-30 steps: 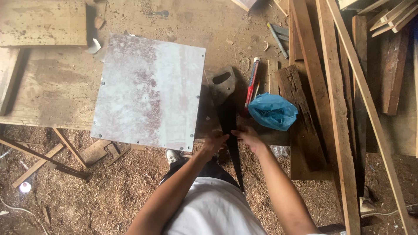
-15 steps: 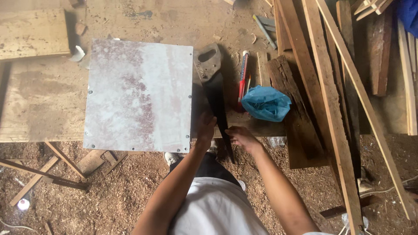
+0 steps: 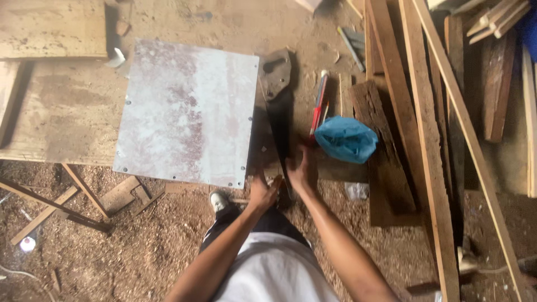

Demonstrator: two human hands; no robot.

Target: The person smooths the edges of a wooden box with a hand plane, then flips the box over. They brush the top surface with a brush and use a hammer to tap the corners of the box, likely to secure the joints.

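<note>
I see a worn wooden workbench point(image 3: 61, 120) bearing a square, mottled grey metal sheet point(image 3: 187, 112). Just right of it lies a dark hand saw with a wooden handle point(image 3: 278, 106), blade toward me. My left hand point(image 3: 263, 191) and right hand point(image 3: 300, 170), fingers spread, touch the blade's near end, gripping nothing. A crumpled blue plastic bag point(image 3: 345, 138) lies beside them.
</note>
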